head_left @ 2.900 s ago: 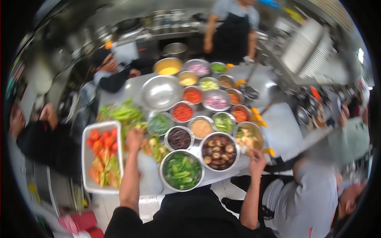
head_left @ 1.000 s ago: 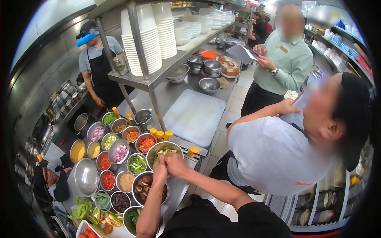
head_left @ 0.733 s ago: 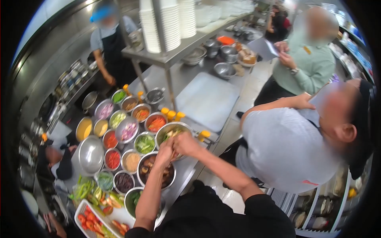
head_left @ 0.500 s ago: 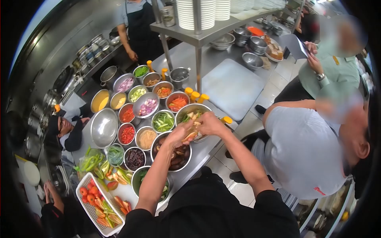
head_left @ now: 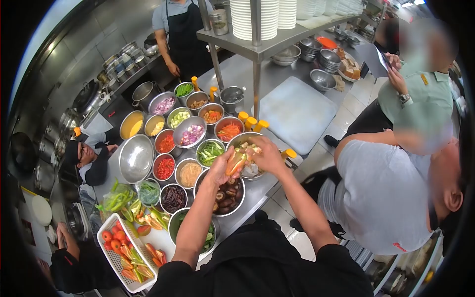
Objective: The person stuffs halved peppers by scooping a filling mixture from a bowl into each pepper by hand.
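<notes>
My left hand [head_left: 220, 170] is closed around a cut piece of bell pepper [head_left: 236, 164], orange with a greenish side, at the bowls' near right corner. Close against it is my right hand [head_left: 264, 156], fingers bent inward over pale and green bits; what they pinch is hard to make out. Both hands are above a steel bowl [head_left: 230, 143] with pale pieces in it, partly hidden by the hands. Just below my left hand stands a bowl of dark mushrooms [head_left: 230, 198]. Sliced green pepper [head_left: 210, 154] and red strips [head_left: 229, 131] fill neighbouring bowls.
More bowls of chopped vegetables crowd the steel table, with a large steel bowl [head_left: 136, 158] at left. A white basket [head_left: 106, 222] holds tomatoes and peppers. Beyond is a white cutting board [head_left: 297, 114] beside a shelf post [head_left: 256, 84]. People stand close on the right.
My hands have turned slightly, so the pepper piece shows more clearly in my left hand. The whole view has shifted a little down and right.
</notes>
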Motion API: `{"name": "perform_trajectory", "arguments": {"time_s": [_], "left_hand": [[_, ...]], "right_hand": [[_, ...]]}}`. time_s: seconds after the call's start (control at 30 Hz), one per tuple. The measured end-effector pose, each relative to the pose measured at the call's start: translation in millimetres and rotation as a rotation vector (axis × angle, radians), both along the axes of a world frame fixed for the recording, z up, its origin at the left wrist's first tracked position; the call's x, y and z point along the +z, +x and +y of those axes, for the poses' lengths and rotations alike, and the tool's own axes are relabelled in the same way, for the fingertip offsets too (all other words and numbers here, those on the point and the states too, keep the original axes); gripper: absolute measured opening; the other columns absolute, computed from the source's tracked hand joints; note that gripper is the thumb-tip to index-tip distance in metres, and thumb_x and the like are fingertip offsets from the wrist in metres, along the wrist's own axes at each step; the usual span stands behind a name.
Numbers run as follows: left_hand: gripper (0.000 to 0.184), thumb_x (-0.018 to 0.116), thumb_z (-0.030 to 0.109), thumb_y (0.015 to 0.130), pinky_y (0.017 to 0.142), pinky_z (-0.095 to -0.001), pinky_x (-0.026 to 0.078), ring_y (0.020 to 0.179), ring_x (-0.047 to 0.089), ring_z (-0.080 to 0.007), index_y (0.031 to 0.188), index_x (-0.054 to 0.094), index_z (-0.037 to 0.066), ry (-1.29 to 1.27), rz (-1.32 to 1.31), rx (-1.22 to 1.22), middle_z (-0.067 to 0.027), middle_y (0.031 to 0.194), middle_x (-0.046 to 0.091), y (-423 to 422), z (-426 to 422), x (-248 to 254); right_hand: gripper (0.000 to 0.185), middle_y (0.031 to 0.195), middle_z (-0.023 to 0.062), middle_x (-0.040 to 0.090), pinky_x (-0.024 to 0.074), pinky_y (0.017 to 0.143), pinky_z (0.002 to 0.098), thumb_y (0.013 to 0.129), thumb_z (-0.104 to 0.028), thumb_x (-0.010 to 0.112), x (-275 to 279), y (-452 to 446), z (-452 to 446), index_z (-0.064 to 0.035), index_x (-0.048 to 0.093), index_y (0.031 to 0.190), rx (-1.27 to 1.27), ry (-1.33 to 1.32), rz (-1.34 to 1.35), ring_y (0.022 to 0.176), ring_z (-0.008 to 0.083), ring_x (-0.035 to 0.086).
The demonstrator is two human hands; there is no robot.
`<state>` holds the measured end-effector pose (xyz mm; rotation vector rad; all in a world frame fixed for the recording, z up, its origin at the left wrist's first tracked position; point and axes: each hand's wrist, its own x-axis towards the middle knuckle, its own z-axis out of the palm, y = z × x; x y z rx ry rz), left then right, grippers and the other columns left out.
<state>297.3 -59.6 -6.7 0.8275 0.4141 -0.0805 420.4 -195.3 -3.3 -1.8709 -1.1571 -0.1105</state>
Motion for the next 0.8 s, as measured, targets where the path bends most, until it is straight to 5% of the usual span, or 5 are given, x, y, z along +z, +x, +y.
{"name": "perform_trajectory", "arguments": {"time_s": [0.33, 0.8], "left_hand": [[0.038, 0.034, 0.043, 0.097, 0.038, -0.0232, 0.035, 0.053, 0.051, -0.0144, 0.095, 0.049, 0.008, 0.085, 0.035, -0.019, -0.0062, 0.071, 0.053, -0.7, -9.7, 18.3], [0.034, 0.037, 0.038, 0.097, 0.038, -0.0232, 0.032, 0.05, 0.045, -0.0119, 0.093, 0.049, 0.007, 0.203, 0.034, -0.001, -0.0049, 0.068, 0.049, 7.9, -16.6, 12.5]], "right_hand": [[0.017, 0.082, 0.0149, 0.063, 0.046, 0.067, 0.0393, 0.076, -0.015, 0.068, 4.1, -14.1, 6.7, -0.0012, 0.067, 0.087, 0.185, 0.131, 0.262, 0.074, 0.0325, 0.06], [0.013, 0.076, 0.0172, 0.06, 0.0459, 0.063, 0.0427, 0.075, -0.007, 0.059, 13.9, -9.9, 6.5, -0.0009, 0.064, 0.085, 0.18, -0.001, 0.055, 0.072, 0.0354, 0.059]]}}
